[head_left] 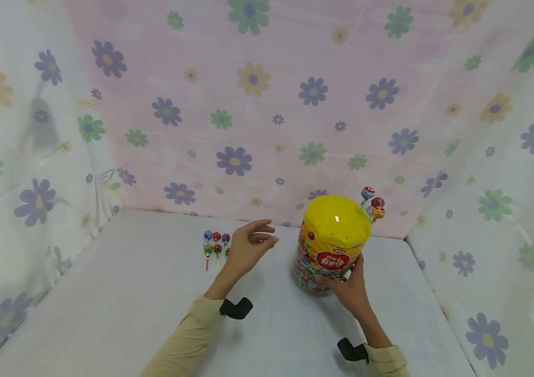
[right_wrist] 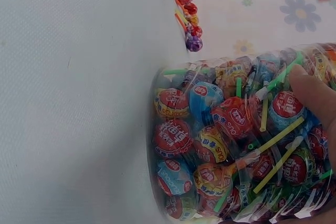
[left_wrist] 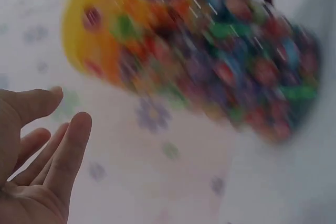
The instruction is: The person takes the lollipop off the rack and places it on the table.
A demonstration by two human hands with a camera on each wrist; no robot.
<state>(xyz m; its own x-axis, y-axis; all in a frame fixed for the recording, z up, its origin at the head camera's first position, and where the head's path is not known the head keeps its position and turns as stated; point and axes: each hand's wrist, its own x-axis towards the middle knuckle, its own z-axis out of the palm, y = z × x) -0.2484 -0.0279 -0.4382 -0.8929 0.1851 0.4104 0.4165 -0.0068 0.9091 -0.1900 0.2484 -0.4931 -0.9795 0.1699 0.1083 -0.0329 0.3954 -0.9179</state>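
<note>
A clear plastic jar [head_left: 305, 269] full of wrapped lollipops [right_wrist: 231, 119], topped by a yellow lid [head_left: 335, 220], stands right of the middle of the table. My right hand [head_left: 350, 290] grips its near right side, thumb across the front. Beyond the lid's right edge, three lollipops [head_left: 377, 203] stick up; where their sticks end is hidden. My left hand [head_left: 246, 248] hovers left of the jar, apart from it, holding nothing I can see. Thumb and fingers are spread apart in the left wrist view. Behind that hand several lollipops [head_left: 217, 237] lie in rows, partly covered by it.
A white cloth covers the table [head_left: 120, 293]. Flower-print curtains [head_left: 267, 120] hang at the back and along both sides. A black wrist strap piece [head_left: 237, 309] sits at the left cuff, another black piece [head_left: 352, 350] at the right.
</note>
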